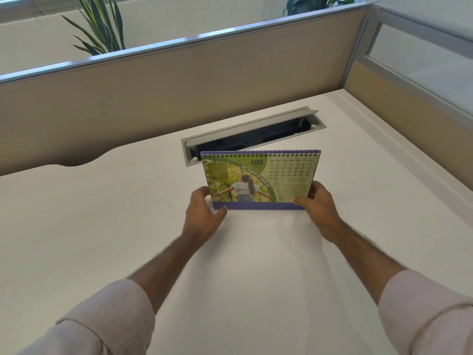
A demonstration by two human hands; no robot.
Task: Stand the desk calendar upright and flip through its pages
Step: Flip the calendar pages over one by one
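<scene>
The desk calendar (259,179) stands upright on the white desk (102,213), spiral binding on top, purple base strip at the bottom. Its front page shows MAR with a green photo of a person among trees and a date grid on the right. My left hand (202,213) grips the lower left corner, thumb on the purple strip, fingers behind. My right hand (317,203) holds the lower right corner, thumb on the front face. The back of the calendar is hidden.
Right behind the calendar an open grey cable hatch (256,129) gapes in the desk, its lid raised. Beige partition panels (179,80) close off the back and right side. Plant leaves (102,26) rise behind the partition.
</scene>
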